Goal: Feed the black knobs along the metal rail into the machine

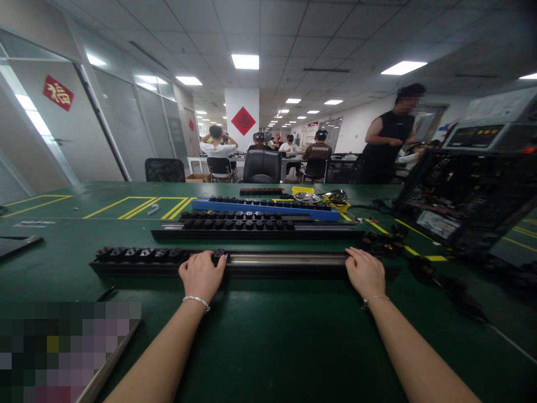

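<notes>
A long black rail (285, 261) with a silver channel lies across the green table (260, 336) in front of me. Several black blocks (134, 254) fill its left part. My left hand (202, 275) rests on the rail near its middle, fingers curled over the last black block (218, 254). My right hand (366, 272) lies on the rail near its right end, fingers bent over its edge. Each wrist carries a thin bracelet.
Two more black rails (251, 226) and a blue one (268, 207) lie further back, with a metal bowl (306, 197) and yellow items behind. An open computer case (465, 196) and black cables (440, 280) sit at right. People sit and stand at the far desks.
</notes>
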The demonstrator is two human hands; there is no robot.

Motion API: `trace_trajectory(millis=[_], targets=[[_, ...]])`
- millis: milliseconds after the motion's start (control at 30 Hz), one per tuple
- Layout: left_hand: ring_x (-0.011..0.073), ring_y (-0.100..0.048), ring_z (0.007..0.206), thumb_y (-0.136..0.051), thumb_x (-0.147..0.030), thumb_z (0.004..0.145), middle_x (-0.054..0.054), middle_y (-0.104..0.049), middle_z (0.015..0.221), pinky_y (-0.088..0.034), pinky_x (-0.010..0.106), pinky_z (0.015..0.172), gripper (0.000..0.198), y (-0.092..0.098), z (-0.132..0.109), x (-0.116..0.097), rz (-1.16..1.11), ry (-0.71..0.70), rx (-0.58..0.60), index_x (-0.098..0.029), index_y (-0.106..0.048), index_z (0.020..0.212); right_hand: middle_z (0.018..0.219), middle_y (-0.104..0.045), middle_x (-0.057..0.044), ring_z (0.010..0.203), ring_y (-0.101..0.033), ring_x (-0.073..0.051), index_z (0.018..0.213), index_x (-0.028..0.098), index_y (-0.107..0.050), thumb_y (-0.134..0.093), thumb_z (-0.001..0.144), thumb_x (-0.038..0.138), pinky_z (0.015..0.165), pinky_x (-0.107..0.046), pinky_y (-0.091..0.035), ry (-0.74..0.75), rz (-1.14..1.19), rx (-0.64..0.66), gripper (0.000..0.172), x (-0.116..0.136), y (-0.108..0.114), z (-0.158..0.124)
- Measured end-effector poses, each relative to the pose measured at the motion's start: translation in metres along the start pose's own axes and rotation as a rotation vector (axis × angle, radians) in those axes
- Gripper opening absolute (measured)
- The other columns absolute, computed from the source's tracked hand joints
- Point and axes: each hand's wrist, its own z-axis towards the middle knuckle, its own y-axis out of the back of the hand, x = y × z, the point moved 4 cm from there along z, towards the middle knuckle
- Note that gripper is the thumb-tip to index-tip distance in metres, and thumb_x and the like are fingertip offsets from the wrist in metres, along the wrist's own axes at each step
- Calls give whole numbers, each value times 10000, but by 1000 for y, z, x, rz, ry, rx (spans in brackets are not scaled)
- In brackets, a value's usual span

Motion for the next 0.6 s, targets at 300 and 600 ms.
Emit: trace_trajectory(millis=[300, 600], targets=[[260, -536, 1041, -434, -479, 809, 103, -672, 1005, -317, 428, 889, 400, -3, -3, -5, -1, -81, -35, -170, -635, 964, 1136, -634, -51, 1090, -526, -227, 1028, 172, -672, -323, 821, 272, 950, -385, -346, 2, 3, 1, 418, -2, -2, 1], [250, -538, 1040, -449, -468, 816, 87, -682, 1005, -307, 425, 896, 376, 0, -6, -7, 13, -109, -54, -188, -650, 967, 1133, -637, -44, 1101, -522, -224, 1016, 181, -672, -341, 804, 250, 956, -386, -342, -22, 9, -16, 399, -1, -1, 0]])
